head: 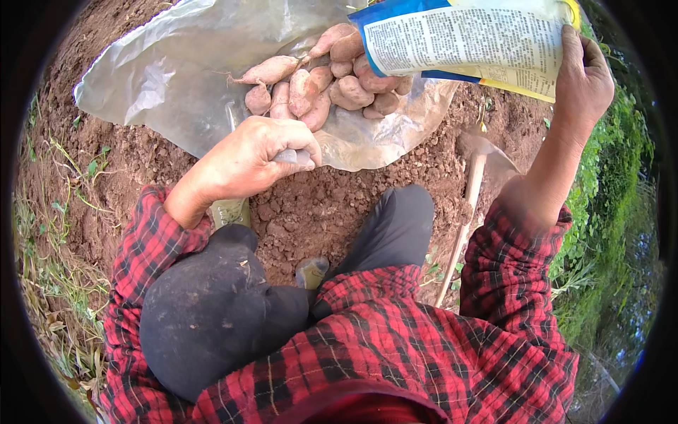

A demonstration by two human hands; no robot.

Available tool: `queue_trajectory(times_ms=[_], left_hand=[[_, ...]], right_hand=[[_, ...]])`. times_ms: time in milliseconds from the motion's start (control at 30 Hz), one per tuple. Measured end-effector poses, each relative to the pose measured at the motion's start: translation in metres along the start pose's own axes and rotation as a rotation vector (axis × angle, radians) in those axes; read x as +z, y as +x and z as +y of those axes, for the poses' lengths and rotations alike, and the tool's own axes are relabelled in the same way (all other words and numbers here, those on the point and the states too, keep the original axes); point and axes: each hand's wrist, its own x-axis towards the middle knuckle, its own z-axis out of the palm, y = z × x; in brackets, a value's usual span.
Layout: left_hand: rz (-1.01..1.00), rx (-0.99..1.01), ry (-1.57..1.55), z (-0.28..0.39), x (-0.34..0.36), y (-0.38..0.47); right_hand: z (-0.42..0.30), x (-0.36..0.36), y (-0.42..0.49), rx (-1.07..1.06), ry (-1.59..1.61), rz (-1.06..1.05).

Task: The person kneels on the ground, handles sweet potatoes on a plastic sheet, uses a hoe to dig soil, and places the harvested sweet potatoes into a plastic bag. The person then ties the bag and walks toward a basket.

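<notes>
My right hand [585,79] grips the edge of a blue, white and yellow printed plastic bag [466,40] that bears dense writing. The bag hangs over the right side of a pile of reddish sweet potatoes [303,93] and hides part of it. Beneath the pile lies a translucent plastic sheet [175,87]. My left hand [254,153] is curled at the near edge of this sheet, just in front of the sweet potatoes. Greyish fingertips show under its bent forefinger; whether the fingers pinch the sheet is hidden.
Loose reddish soil [312,212] surrounds the sheet. A hoe with a wooden handle [466,222] lies to the right of my bent knee [394,217]. Dry stalks and weeds [63,307] grow at the left, dense green plants [609,180] at the right. My canvas shoe [233,212] is below my left wrist.
</notes>
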Motion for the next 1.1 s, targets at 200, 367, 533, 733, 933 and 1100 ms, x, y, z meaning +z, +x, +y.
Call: queue_trajectory(times_ms=[200, 367, 533, 733, 933, 1100], left_hand=[[-0.004, -0.031, -0.02, -0.006, 0.0, -0.006], [-0.039, -0.023, -0.016, -0.005, -0.001, -0.002], [-0.087, -0.071, -0.023, -0.006, -0.006, 0.0], [-0.144, -0.167, -0.034, -0.004, -0.006, 0.001], [-0.08, -0.244, 0.025, -0.002, -0.008, -0.008], [0.043, -0.329, 0.038, -0.001, -0.013, -0.023]], right_hand=[[0.068, -0.086, 0.001, 0.297, -0.061, 0.062], [0.185, -0.222, -0.074, 0.846, 0.048, 0.345], [0.255, -0.35, -0.262, 1.463, 0.045, 0.677], [0.235, -0.243, -0.324, 1.411, -0.145, -0.228], [0.132, 0.0, -0.234, 1.3, 0.23, -0.698], [0.156, 0.073, -0.239, 1.39, 0.199, -0.664]])
